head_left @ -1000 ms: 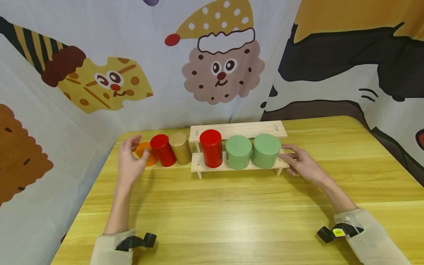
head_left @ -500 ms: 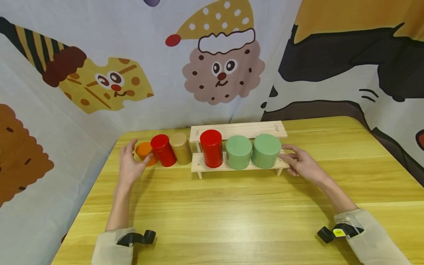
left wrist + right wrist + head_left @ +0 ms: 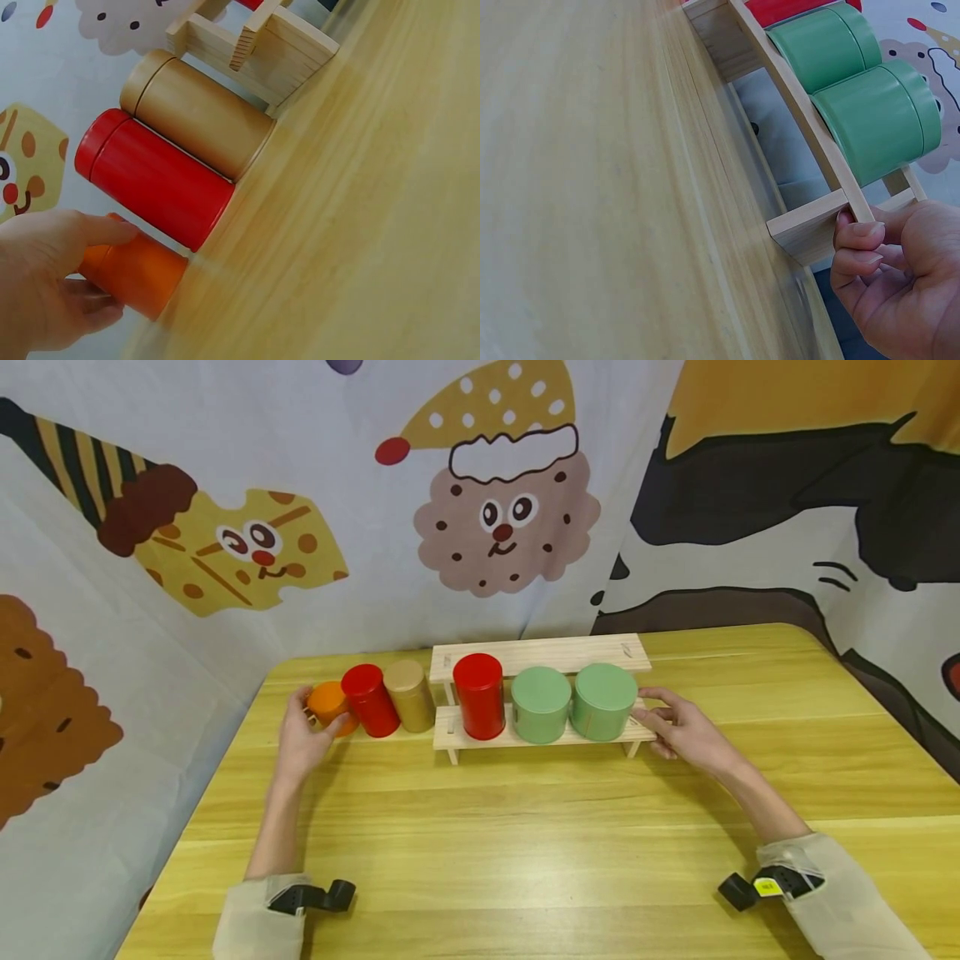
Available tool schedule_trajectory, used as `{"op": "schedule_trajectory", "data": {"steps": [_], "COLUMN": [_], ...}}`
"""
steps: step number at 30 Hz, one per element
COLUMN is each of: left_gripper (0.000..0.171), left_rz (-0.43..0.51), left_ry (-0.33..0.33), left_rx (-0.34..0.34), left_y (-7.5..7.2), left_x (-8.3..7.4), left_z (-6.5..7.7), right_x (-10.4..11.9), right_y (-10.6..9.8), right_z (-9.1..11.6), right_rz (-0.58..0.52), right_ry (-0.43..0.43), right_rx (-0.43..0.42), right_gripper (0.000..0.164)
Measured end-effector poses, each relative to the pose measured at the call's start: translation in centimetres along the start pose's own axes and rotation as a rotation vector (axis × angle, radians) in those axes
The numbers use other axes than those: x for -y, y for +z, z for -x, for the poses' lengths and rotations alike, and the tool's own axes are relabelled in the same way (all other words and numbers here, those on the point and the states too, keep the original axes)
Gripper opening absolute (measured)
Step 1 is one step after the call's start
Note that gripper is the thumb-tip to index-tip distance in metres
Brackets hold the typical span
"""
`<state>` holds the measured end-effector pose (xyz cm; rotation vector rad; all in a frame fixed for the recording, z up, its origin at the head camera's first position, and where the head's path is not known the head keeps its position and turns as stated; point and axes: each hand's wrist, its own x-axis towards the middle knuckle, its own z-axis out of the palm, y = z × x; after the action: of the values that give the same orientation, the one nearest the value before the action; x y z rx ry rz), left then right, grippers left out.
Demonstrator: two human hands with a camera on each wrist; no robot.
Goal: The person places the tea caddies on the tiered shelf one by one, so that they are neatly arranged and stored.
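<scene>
My left hand (image 3: pixel 302 743) is around the short orange canister (image 3: pixel 136 271) at the left end of the row, its thumb on the near side and its fingers on the far side. Beside that canister stand a taller red canister (image 3: pixel 161 180) and a gold canister (image 3: pixel 201 112). With thumb and fingers, my right hand (image 3: pixel 900 277) pinches the right end of the lower board of a two-step wooden rack (image 3: pixel 465 743). On this lower step sit another red canister (image 3: pixel 480 697) and two wide green canisters, the left one (image 3: pixel 541 706) and the right one (image 3: pixel 603 703).
The rack's upper step (image 3: pixel 540 653) rises behind the lower one. Wood-grain table (image 3: pixel 525 843) spreads in front of the rack and both hands. A cartoon-printed cloth (image 3: pixel 360 602) hangs close behind the table's back edge.
My left hand has moved slightly right, and its fingers have closed in around the orange canister. The right hand and the rack stay where they were.
</scene>
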<state>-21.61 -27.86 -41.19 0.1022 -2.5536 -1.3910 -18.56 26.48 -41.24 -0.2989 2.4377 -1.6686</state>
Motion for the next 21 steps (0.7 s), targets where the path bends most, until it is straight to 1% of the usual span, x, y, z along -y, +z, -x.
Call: {"op": "schedule_trajectory", "data": {"steps": [4, 10, 14, 17, 21], "left_gripper": [0.075, 0.074, 0.074, 0.074, 0.071], "left_rz": [0.043, -0.005, -0.005, 0.002, 0.021], "left_ry": [-0.032, -0.027, -0.036, -0.052, -0.065], "left_rx": [-0.007, 0.017, 0.021, 0.001, -0.052], "left_y": [0.27, 0.32, 0.35, 0.42, 0.40], "left_x": [-0.14, -0.26, -0.15, -0.07, -0.08], "left_z": [0.04, 0.17, 0.16, 0.19, 0.24], "right_x": [0.03, 0.13, 0.03, 0.01, 0.05], "right_y": [-0.01, -0.03, -0.01, 0.00, -0.01], "right_z": [0.00, 0.01, -0.02, -0.01, 0.02], "right_rz": [0.004, 0.008, 0.008, 0.010, 0.009], "right_ry": [0.001, 0.003, 0.003, 0.002, -0.002], "right_rx": [0.002, 0.002, -0.001, -0.002, -0.001], "right_gripper": [0.052, 0.052, 0.052, 0.052, 0.052]}}
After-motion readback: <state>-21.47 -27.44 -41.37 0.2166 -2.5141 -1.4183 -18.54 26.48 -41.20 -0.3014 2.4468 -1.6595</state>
